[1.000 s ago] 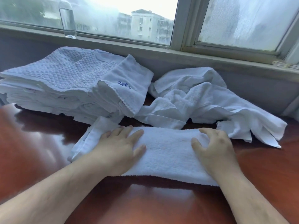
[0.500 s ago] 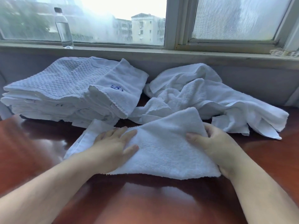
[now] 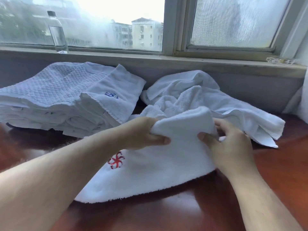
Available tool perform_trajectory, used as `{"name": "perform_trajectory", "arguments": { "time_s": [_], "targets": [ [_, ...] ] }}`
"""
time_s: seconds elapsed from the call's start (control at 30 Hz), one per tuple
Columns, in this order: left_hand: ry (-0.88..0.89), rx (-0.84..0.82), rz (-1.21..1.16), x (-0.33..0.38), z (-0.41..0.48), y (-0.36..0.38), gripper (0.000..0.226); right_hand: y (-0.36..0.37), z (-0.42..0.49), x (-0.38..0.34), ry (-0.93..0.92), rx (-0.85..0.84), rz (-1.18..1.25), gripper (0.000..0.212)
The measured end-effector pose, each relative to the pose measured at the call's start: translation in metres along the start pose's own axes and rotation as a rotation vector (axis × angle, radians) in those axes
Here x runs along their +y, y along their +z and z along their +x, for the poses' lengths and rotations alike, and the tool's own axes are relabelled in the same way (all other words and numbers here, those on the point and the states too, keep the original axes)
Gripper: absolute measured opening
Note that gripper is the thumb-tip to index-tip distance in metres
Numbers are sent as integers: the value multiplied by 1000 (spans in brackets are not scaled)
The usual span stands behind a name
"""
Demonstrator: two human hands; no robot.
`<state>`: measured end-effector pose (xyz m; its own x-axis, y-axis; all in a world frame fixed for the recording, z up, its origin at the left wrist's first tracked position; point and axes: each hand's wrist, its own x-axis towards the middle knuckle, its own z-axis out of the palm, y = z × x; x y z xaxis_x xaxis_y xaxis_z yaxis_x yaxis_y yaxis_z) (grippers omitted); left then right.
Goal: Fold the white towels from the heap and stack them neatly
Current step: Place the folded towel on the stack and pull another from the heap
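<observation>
A white towel [image 3: 158,169] with a red embroidered mark is lifted at its far edge, its near part draping onto the wooden table [image 3: 275,164]. My left hand [image 3: 141,132] grips the raised edge on the left, thumb on top. My right hand [image 3: 228,144] pinches the same edge on the right. Behind lies the rumpled heap of white towels [image 3: 200,97]. At the back left stands the stack of folded towels [image 3: 55,100], with a blue-marked towel draped over its right end.
A windowsill [image 3: 183,62] runs along the back behind the towels. A clear plastic water bottle [image 3: 56,32] stands on it at the left. More white cloth [image 3: 303,104] shows at the far right edge.
The towel lay flat under both palms; both hands have since taken hold of its far edge and raised it, exposing a red mark. The view has tilted up slightly.
</observation>
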<state>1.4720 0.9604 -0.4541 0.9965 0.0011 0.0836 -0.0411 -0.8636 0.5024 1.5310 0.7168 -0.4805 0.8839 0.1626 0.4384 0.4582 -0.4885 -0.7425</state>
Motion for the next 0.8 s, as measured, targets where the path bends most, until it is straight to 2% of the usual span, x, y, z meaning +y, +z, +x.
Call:
{"name": "perform_trajectory", "arguments": {
  "time_s": [0.07,0.13,0.2,0.23,0.27,0.33,0.4,0.5,0.53,0.63,0.73,0.8],
  "targets": [
    [-128,30,43,1,4,8,30,8,1,3,114,-26,-74,45],
    [-394,24,13,0,5,11,51,15,-1,6,240,-49,-174,57],
    [-586,-46,-126,-2,1,5,61,18,0,5,335,-91,-235,48],
    [-579,-103,-164,-4,-1,1,59,18,0,5,357,-147,-258,38],
    [-524,-157,-173,-9,-5,-1,53,20,0,4,371,-226,-277,38],
    [-392,-214,-154,-16,-14,5,39,23,-5,1,377,-358,-314,56],
    [-287,-85,-212,-28,-23,21,31,27,-10,-6,351,-400,-308,62],
    [-164,285,-456,-44,-34,43,24,38,-19,-14,333,-416,-284,59],
    [-135,342,-514,-48,-35,46,22,42,-21,-17,329,-416,-291,57],
    [-58,355,-603,-54,-35,48,16,50,-25,-24,315,-389,-280,53],
    [-54,336,-660,-58,-33,47,22,55,-28,-26,396,-322,-5,47],
    [-100,243,-738,-62,-30,42,32,60,-25,-25,550,-307,412,37]
  ]
}}
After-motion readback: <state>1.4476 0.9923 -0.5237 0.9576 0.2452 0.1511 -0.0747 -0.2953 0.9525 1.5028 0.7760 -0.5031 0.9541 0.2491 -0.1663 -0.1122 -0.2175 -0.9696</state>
